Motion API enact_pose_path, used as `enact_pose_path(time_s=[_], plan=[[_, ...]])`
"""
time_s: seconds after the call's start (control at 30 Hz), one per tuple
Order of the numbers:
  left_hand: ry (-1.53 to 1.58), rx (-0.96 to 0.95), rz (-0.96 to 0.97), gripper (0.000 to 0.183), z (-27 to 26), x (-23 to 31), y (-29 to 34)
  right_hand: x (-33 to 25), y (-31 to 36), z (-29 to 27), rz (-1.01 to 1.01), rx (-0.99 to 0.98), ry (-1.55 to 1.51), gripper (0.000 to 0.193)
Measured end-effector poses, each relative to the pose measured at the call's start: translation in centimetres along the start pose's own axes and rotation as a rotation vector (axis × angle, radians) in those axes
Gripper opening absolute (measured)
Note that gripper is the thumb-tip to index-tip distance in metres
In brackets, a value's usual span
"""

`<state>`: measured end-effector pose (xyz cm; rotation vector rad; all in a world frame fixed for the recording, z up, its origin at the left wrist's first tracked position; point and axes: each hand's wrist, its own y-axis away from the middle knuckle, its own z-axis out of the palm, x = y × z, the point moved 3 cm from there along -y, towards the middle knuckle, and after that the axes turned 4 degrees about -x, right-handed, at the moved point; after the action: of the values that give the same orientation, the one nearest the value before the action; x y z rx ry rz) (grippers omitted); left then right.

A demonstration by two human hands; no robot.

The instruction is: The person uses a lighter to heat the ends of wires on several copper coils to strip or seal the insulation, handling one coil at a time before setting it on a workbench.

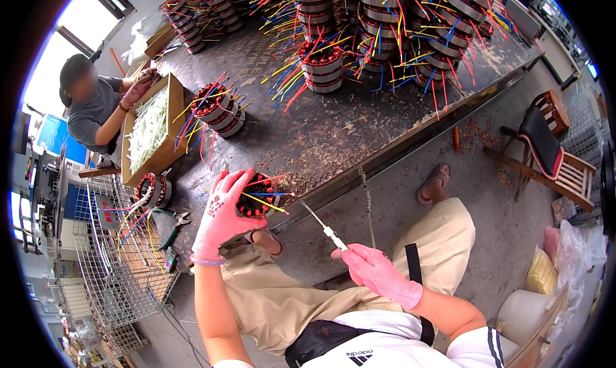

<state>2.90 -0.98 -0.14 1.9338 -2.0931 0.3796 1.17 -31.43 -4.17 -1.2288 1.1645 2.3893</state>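
Observation:
My left hand (226, 211), in a pink glove, grips a motor stator (251, 207) at the table's near edge, fingers spread round its side. Red, yellow and blue wires stick out of this stator toward the right. My right hand (378, 273), also gloved in pink, is closed round a slim white tool (335, 239) over my lap. A thin pale length runs from the tool's tip toward the stator; whether it touches the wires I cannot tell. Left of my left hand lies another stator (153, 191) with white lacing, beside green-handled pliers (172, 230).
Stacks of wired stators (378, 31) fill the table's far side; two single ones (219, 111) stand nearer. A wooden box (176, 114) of white strips sits at the left, where a co-worker (90, 105) handles something. A folding chair (545, 143) stands right.

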Motion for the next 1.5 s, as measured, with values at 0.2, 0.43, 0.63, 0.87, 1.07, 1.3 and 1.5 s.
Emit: enact_pose_path(time_s=[0.2, 0.43, 0.63, 0.87, 1.07, 1.3, 1.5], plan=[[0.003, -0.016, -0.031, 0.103, 0.08, 0.06, -0.11, 0.36, -0.24, -0.18, -0.043, -0.014, 0.069, 0.032], [-0.011, 0.001, 0.021, 0.096, -0.36, 0.62, -0.3, 0.27, -0.11, -0.31, -0.019, -0.02, 0.037, 0.032], [-0.003, 0.001, 0.02, 0.097, -0.22, 0.35, -0.44, 0.71, -0.24, -0.25, -0.024, -0.024, 0.001, 0.031], [0.012, 0.004, 0.001, 0.101, 0.1, -0.08, -0.33, 0.3, -0.06, -0.3, -0.016, -0.011, 0.04, 0.031], [-0.024, 0.002, -0.012, 0.109, 0.26, -0.22, -0.23, 0.42, -0.07, -0.34, -0.028, -0.017, 0.042, 0.032], [-0.006, -0.002, -0.047, 0.101, -0.05, 0.32, -0.22, 0.85, -0.35, -0.4, -0.005, -0.02, 0.008, 0.032], [0.002, 0.002, -0.026, 0.1, 0.12, 0.05, -0.24, 0.95, -0.38, -0.46, -0.048, -0.021, 0.013, 0.031]])
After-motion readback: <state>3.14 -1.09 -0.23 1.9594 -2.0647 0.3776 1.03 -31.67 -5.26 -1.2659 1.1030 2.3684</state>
